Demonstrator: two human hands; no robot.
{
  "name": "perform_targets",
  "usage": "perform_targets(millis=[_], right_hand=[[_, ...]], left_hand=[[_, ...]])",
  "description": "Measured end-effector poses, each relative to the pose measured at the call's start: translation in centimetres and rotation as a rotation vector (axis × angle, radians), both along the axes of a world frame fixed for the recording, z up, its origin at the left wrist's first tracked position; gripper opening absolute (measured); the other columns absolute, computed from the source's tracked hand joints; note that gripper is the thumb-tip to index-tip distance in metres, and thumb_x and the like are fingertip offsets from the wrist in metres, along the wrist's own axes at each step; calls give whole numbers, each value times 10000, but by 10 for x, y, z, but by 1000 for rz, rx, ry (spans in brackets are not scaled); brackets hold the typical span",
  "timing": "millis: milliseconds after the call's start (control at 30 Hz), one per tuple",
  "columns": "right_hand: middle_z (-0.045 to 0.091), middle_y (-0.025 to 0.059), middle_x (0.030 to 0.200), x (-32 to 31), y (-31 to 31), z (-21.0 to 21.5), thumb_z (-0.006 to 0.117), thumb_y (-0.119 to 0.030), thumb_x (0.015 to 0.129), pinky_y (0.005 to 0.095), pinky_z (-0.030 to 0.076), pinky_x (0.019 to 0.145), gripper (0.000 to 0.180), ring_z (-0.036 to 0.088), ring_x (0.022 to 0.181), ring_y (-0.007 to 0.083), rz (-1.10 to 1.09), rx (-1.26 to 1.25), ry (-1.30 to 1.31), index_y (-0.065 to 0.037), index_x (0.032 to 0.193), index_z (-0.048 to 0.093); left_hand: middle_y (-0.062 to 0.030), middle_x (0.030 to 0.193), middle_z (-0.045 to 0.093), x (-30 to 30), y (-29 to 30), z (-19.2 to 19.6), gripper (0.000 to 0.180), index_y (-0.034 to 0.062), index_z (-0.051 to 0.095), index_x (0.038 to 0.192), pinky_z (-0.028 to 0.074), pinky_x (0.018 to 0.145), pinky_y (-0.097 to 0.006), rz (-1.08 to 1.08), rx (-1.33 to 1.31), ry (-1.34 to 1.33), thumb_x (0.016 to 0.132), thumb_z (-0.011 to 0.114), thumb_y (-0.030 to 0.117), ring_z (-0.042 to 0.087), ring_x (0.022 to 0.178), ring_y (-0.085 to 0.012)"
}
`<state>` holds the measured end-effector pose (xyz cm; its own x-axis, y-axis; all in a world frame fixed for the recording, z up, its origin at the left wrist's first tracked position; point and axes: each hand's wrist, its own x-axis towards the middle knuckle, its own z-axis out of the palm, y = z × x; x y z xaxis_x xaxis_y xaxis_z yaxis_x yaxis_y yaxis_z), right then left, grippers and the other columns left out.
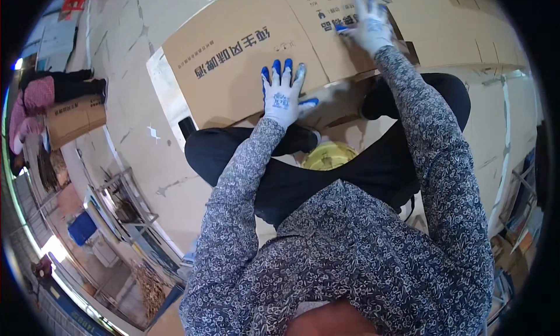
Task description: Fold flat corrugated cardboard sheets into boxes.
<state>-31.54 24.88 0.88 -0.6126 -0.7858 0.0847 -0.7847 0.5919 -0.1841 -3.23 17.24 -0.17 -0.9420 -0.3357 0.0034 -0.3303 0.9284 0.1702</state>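
Note:
A large flat brown cardboard sheet (233, 82) with dark print lies in front of me, creased down its middle. My left hand (281, 100), in a white glove with blue fingertips, rests flat on it near its close edge, fingers spread. Farther right and farther away, my right hand (372, 30) wears the same kind of glove. Its fingers are apart over the sheet's right part, close to a dark gap, and slightly blurred. I cannot tell whether that hand touches the cardboard. No object shows in either hand.
More cardboard (449, 36) lies to the right. A yellow bucket (329, 156) is between my bent legs. Beneath the sheet's left edge is a pale panel (165, 82). At the far left, another person (39, 97) bends by a printed cardboard piece (76, 121). Metal racks (128, 196) stand lower left.

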Motion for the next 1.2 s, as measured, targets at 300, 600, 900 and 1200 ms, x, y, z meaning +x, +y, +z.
perform_targets(millis=[300, 600, 900, 1200], right_hand=[[414, 293, 1439, -6, 19, -24, 835, -535, 679, 412, 421, 1074, 1234, 489, 1292, 380, -317, 88, -524, -76, 1564, 109], [354, 302, 1481, -9, 3, 0, 832, -531, 684, 412, 403, 1095, 1243, 461, 1323, 385, -370, 187, -489, -44, 1560, 96], [369, 345, 1458, -6, -1, 10, 704, -710, 713, 432, 360, 1113, 1259, 442, 1322, 438, -179, 249, -456, 41, 1529, 108], [699, 187, 1025, -213, 76, 28, 731, -620, 740, 406, 538, 796, 770, 682, 954, 306, -197, 119, -498, -3, 1182, 601]], left_hand=[[-171, 1489, 413, 8, 1, -16, 743, 224, 443, 1468, 192, 1132, -628, 89, -30, 11, 826, 678, 515, 351, 1375, -420], [-171, 1482, 422, -9, -8, -3, 732, 222, 462, 1454, 217, 1121, -624, 98, -38, 23, 817, 697, 497, 362, 1363, -427], [-224, 1568, 283, -91, -74, 0, 739, 177, 359, 1512, 124, 1123, -675, 213, -215, -56, 906, 565, 544, 246, 1432, -470], [-194, 1587, 239, -94, -68, -16, 723, 214, 307, 1541, 84, 1149, -641, 217, -179, -151, 918, 581, 457, 193, 1453, -434]])
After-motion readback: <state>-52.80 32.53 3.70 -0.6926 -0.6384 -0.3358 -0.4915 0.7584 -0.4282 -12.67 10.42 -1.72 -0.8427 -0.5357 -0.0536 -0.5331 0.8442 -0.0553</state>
